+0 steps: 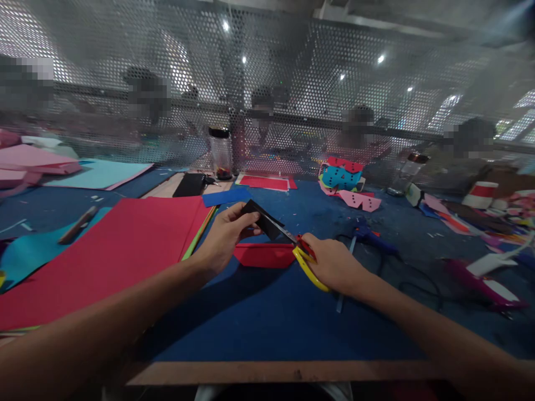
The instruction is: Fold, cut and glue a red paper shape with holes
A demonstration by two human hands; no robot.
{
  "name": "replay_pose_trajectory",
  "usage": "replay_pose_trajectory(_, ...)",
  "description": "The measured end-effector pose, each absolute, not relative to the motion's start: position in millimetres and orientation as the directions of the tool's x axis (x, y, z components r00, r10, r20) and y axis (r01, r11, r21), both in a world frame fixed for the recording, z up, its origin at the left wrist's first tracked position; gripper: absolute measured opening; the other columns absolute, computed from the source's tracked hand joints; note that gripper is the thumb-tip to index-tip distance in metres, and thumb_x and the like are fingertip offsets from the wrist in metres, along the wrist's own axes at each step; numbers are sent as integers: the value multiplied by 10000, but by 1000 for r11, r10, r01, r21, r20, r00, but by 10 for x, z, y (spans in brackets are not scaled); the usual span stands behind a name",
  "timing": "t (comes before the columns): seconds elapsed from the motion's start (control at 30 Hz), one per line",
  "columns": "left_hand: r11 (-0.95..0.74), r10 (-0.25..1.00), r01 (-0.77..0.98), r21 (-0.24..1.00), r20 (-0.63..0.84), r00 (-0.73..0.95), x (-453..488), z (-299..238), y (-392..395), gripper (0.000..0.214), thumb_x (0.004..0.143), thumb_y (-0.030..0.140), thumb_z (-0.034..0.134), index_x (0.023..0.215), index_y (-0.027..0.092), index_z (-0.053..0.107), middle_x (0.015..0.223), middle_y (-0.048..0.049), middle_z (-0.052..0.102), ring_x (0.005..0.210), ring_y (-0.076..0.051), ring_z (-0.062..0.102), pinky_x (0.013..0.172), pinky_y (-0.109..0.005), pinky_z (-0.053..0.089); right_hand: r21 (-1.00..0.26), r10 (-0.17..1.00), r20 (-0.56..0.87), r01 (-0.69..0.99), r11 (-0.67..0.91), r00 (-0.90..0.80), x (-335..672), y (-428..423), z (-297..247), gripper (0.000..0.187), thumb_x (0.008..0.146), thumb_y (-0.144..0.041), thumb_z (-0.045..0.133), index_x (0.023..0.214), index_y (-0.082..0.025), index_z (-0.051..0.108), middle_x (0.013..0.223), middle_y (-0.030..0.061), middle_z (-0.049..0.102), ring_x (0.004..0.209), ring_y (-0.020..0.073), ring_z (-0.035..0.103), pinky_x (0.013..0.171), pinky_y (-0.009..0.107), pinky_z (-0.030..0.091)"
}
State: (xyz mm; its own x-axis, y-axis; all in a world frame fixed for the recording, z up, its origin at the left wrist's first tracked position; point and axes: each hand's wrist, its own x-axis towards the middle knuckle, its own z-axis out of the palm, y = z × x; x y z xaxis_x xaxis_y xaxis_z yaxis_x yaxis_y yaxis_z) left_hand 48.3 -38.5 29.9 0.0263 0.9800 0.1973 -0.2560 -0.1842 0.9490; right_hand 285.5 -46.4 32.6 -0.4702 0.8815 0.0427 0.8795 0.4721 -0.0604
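Between the thumb and fingers of my left hand (228, 231) is a small piece of black paper (267, 224), held above the table. My right hand (334, 262) grips a pair of scissors (308, 268) with yellow and red handles. Their blades lie along the black paper, pointing up toward my left hand. Just below both hands, a folded red paper piece (265, 255) with slanted ends rests on the blue table (267, 328). The fingertips of my right hand are partly hidden by the scissor handles.
Large red sheets (125, 245) cover the left side, near a blue strip (225, 196) and a black phone-like object (189, 185). A blue glue gun (371, 236) with its cord lies right. Dotted paper pieces (343, 174), a jar (220, 153) and a perforated metal screen (284, 67) stand behind.
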Motion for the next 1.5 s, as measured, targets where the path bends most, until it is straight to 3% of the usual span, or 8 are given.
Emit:
replay_pose_trajectory(0.73, -173, 982, -273, 946, 187, 23, 490, 288, -384, 117, 811, 279, 752, 875, 183, 732, 888, -8, 690, 780, -130, 627, 756, -272, 532, -18, 894, 10, 894, 448, -448, 2842, -481, 380, 321, 1005, -450, 422, 1101, -191, 585, 891, 106, 762, 756, 236, 703, 572, 297, 234)
replay_pose_trajectory(1.5, -189, 980, -212, 959, 198, 21, 517, 305, -421, 130, 833, 297, 717, 879, 176, 711, 930, -31, 691, 839, -161, 636, 778, -301, 535, -76, 880, 59, 877, 475, -472, 2851, -474, 317, 322, 986, -485, 442, 1058, -197, 568, 852, 80, 756, 693, 214, 689, 553, 293, 197)
